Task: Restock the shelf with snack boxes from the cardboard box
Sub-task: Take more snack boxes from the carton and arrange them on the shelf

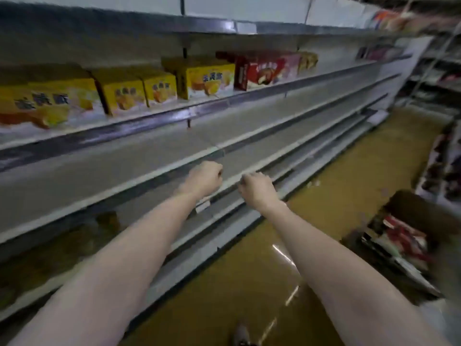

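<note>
The print on the yellow snack boxes (204, 79) and red snack boxes (259, 71) on the shelf (154, 118) is too blurred to read. The left hand (203, 178) and right hand (257, 189) are both clenched, holding nothing. The cardboard box (409, 236) sits on the floor (249, 283) to the right.

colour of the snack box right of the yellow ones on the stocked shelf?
Red, with a pinkish right part; the rectangular red snack box shows best in the head view, though blurred.

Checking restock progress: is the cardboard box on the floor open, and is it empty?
Open and not empty. The cardboard box sits on the floor with its top uncovered, and red and white packs show inside. Blur hides the count.
</note>
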Available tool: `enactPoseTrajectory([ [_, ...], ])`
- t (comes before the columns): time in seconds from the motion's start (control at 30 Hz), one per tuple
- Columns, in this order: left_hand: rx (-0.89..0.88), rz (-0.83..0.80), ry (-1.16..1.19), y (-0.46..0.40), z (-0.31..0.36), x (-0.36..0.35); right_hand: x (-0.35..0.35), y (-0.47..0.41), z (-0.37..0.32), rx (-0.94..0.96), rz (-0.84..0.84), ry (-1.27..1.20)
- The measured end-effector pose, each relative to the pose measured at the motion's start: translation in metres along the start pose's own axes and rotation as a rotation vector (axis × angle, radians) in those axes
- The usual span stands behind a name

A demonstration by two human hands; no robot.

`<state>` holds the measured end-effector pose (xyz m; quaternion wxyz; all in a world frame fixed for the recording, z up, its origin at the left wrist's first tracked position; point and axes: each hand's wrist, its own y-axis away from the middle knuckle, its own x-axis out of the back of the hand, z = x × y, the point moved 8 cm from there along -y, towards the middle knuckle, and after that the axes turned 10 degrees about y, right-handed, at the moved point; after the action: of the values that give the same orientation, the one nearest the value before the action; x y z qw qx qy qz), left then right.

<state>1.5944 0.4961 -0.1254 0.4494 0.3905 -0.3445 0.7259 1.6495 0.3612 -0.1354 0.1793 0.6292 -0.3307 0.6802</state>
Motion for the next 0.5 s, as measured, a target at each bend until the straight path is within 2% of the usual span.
enactPoseTrajectory([
  [0.13, -0.086, -0.105, 0.01, 0.016, 0.077, -0.084, -0.021, 0.065, 0.084, -0.183, -0.041, 0.002],
  [0.33, -0.154, -0.265, 0.248, 0.026, 0.176, -0.194, -0.051, 0.16, 0.192, -0.474, -0.098, -0.023],
  [0.5, -0.212, -0.34, 0.268, 0.034, 0.258, -0.266, -0.069, 0.238, 0.288, -0.763, -0.103, -0.19],
])
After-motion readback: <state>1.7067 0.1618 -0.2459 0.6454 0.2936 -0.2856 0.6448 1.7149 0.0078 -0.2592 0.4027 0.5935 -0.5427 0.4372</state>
